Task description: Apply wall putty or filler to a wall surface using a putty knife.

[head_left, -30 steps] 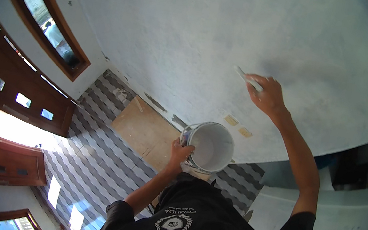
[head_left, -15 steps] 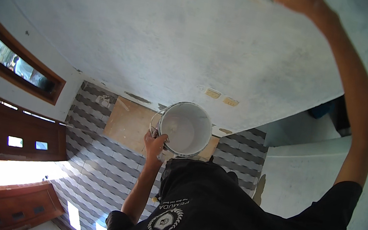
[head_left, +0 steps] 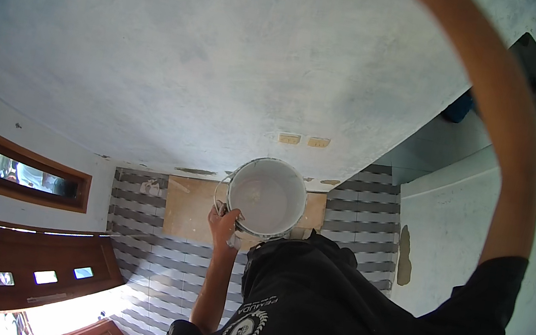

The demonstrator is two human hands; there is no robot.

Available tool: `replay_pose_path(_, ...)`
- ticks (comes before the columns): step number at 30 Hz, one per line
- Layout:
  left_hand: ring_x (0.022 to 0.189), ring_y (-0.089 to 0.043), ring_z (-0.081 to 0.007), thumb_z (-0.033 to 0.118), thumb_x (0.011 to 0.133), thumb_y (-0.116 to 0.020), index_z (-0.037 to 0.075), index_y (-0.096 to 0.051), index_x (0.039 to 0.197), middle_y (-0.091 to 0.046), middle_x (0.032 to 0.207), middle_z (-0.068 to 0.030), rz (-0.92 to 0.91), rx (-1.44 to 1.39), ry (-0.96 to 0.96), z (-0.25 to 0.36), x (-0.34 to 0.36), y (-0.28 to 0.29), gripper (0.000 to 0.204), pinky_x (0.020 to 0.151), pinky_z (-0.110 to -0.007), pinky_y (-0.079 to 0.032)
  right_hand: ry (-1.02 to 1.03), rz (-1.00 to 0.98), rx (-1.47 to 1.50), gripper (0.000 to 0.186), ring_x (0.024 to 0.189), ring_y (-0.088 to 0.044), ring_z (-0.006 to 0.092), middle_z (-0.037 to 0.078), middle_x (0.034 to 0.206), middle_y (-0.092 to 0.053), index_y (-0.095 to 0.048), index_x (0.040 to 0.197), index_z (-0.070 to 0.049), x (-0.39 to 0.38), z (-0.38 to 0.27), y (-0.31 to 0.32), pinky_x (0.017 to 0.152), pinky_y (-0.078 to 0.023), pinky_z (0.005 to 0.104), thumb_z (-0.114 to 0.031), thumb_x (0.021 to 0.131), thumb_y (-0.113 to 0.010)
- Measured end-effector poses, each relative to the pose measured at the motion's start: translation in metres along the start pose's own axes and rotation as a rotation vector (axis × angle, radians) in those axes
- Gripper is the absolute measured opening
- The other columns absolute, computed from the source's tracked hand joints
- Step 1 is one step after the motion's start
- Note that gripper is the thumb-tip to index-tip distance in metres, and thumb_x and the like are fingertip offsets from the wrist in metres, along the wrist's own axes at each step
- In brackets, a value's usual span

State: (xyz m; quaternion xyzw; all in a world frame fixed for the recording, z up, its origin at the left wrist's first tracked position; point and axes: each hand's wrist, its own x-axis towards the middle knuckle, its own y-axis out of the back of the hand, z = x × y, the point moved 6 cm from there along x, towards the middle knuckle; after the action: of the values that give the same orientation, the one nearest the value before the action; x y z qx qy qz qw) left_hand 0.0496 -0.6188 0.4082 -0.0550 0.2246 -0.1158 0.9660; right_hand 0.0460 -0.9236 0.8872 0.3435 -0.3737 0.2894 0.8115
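The left hand [head_left: 225, 219] grips the white bucket [head_left: 268, 198] by its rim; the raised right hand is cut off above.

Over the last second the right arm [head_left: 503, 137] has swung upward across the pale wall: a second ago its hand pressed a small flat tool against the wall at about shoulder height, half a second ago the hand had climbed to the top edge of the view, and now the hand and tool are out of sight beyond the top edge, leaving only the forearm arching overhead. The view itself has tilted, so the white bucket [head_left: 268, 198] gripped at its rim by the left hand [head_left: 225, 221] now sits lower in the picture, and the wooden door [head_left: 29, 262] has slid toward the bottom left
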Motion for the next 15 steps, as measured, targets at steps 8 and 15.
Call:
replay_pose_path(8, 0.056, -0.053, -0.0142, 0.0, 0.067, -0.055, 0.004, -0.049, 0.075, -0.055, 0.068, -0.006, -0.117, -0.005, -0.008, 0.007, 0.0, -0.02, 0.011, 0.053, -0.025, -0.043, 0.016, -0.139, 0.184, 0.032, 0.127, -0.041, 0.0284, 0.006, 0.14, -0.044, -0.064, 0.109, -0.015, -0.218, -0.07, -0.089, 0.071, -0.053, 0.0356, -0.02, 0.078, -0.066)
replay_pose_path(15, 0.055, -0.052, -0.0133, 0.001, 0.065, -0.055, 0.006, -0.048, 0.075, -0.054, 0.066, -0.0049, -0.049, 0.073, -0.016, 0.011, -0.003, -0.026, 0.013, 0.05, -0.025, -0.041, -0.048, -0.338, 0.295, 0.031, 0.124, -0.044, 0.0311, 0.011, 0.139, -0.044, -0.064, 0.11, -0.012, -0.301, -0.113, -0.114, 0.073, -0.055, 0.0378, -0.018, 0.08, -0.063)
